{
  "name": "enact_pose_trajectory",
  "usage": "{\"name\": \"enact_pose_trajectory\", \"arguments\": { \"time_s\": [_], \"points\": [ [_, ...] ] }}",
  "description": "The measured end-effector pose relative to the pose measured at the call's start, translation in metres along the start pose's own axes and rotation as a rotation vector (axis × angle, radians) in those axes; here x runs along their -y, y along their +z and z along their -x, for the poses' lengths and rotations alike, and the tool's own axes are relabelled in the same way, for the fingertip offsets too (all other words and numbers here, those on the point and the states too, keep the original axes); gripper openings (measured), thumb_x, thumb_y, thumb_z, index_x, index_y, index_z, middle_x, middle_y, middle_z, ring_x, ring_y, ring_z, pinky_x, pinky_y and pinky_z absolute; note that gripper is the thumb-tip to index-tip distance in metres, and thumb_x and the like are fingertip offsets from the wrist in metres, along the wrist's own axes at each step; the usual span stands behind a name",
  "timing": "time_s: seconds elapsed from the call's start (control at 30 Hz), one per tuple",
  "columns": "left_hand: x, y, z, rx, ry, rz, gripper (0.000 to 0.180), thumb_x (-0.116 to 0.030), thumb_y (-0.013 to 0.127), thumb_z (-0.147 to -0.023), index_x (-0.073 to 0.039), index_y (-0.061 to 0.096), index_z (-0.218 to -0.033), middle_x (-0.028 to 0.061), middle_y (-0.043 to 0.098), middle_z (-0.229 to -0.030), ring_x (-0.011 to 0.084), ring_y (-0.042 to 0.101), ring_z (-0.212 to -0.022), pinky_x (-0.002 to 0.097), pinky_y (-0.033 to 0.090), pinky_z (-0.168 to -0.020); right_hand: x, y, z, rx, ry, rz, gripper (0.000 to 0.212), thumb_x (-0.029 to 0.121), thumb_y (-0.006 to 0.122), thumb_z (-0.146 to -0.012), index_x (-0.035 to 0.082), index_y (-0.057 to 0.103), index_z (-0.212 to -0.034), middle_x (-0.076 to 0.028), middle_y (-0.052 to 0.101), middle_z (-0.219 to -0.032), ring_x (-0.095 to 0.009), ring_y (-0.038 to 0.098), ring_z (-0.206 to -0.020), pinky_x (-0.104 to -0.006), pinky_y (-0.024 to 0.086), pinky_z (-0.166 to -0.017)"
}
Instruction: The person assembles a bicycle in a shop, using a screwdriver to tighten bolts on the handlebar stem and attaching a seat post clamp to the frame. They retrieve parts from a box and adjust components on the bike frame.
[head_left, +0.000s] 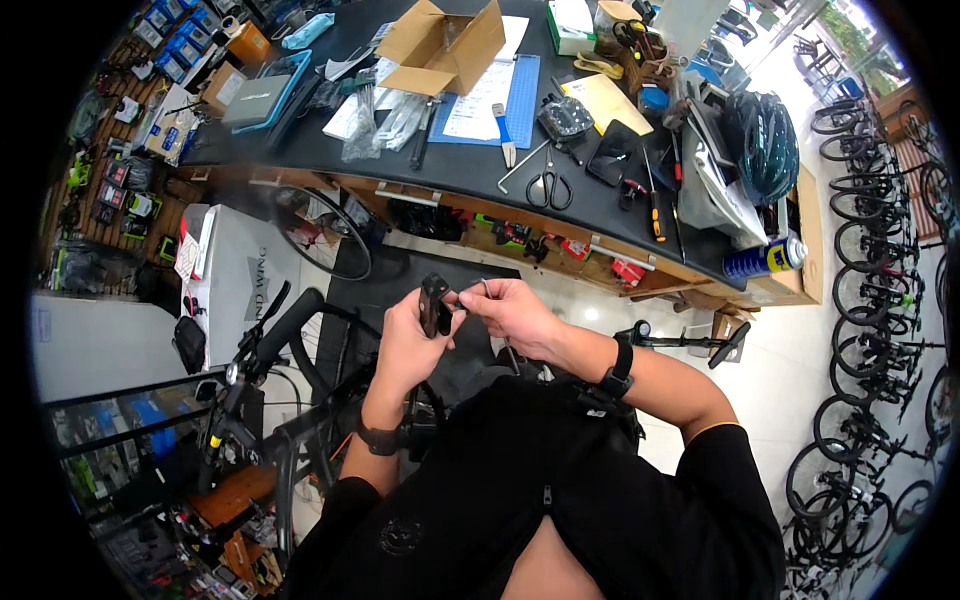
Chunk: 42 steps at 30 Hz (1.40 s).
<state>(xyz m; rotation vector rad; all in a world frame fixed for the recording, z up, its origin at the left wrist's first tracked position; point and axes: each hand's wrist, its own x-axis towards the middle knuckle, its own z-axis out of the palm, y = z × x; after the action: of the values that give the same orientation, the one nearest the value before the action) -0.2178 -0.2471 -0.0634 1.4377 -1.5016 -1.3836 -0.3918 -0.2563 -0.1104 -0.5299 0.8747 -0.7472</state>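
The person's left hand (pixel 405 348) is wrapped around a dark, black-looking elongated component (pixel 436 306), holding it roughly upright in front of the chest, its upper end clear of the fingers; that grip seems meant to steady the piece while leaving one side free to work on. The right hand (pixel 514 318) comes in from the other side with thumb and forefinger pinched together just beside the component, apparently on something small; what lies between the fingertips is too small to tell. Both hands are held near each other, probably so that one can brace while the other does fine work. The component is in the air over the floor, short of the dark-topped table (pixel 455 178) and not resting on it. Below and to the left of the hands stands a black bicycle with a curved, dark-wrapped handlebar (pixel 288 328), near enough to be within reach. Along the table's near side lie a pair of black-handled scissors (pixel 549 192), a bent silver hex key (pixel 522 167) and a screwdriver with an orange-and-black handle (pixel 656 216), likely kept there for easy picking up. An open brown cardboard box (pixel 445 48) sits farther back, perhaps to leave the near side for tools.
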Motion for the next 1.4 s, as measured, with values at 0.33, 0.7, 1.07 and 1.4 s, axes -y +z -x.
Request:
{"name": "enact_pose_trajectory", "arguments": {
  "time_s": [0.33, 0.7, 1.07, 1.4],
  "points": [
    [-0.024, 0.018, -0.11, -0.045, 0.019, -0.058, 0.01, -0.003, 0.068, -0.086, 0.001, 0.06, -0.09, 0.0038, 0.065, -0.074, 0.0079, 0.056, -0.054, 0.0223, 0.044, -0.05, 0.088, -0.056, -0.063, 0.13, -0.017, 0.143, 0.018, 0.023, 0.06, -0.095, 0.006, 0.064, -0.089, 0.006, 0.05, -0.071, -0.002, 0.037, -0.056, -0.0192, 0.028, -0.046],
    [-0.008, 0.004, -0.215, -0.044, -0.007, -0.037, 0.011, -0.004, 0.067, -0.088, 0.002, 0.059, -0.092, 0.0086, 0.068, -0.08, 0.0083, 0.055, -0.054, 0.0235, 0.046, -0.048, 0.119, -0.161, -0.136, -0.142, -0.332, 1.383, 0.027, 0.023, 0.056, -0.091, -0.001, 0.069, -0.089, -0.02, 0.064, -0.088, -0.038, 0.06, -0.088, -0.0445, 0.049, -0.075],
    [0.002, -0.028, -0.266, -0.076, 0.047, 0.169, 0.013, -0.005, 0.069, -0.087, 0.003, 0.062, -0.095, 0.0059, 0.068, -0.081, 0.0056, 0.052, -0.057, 0.021, 0.043, -0.052, 0.119, -0.227, -0.146, -0.425, -0.34, 1.811, 0.013, 0.008, 0.053, -0.085, 0.004, 0.057, -0.097, -0.016, 0.054, -0.096, -0.033, 0.061, -0.092, -0.0419, 0.052, -0.077],
    [-0.002, -0.038, -0.257, -0.089, 0.088, 0.231, 0.012, -0.002, 0.069, -0.086, 0.002, 0.062, -0.095, 0.0068, 0.068, -0.082, 0.006, 0.053, -0.058, 0.0207, 0.042, -0.052, 0.142, -0.178, -0.2, 0.043, -0.689, 2.073, 0.011, 0.01, 0.057, -0.079, 0.003, 0.06, -0.088, -0.011, 0.056, -0.094, -0.026, 0.063, -0.087, -0.0372, 0.053, -0.073]
  ]
}}
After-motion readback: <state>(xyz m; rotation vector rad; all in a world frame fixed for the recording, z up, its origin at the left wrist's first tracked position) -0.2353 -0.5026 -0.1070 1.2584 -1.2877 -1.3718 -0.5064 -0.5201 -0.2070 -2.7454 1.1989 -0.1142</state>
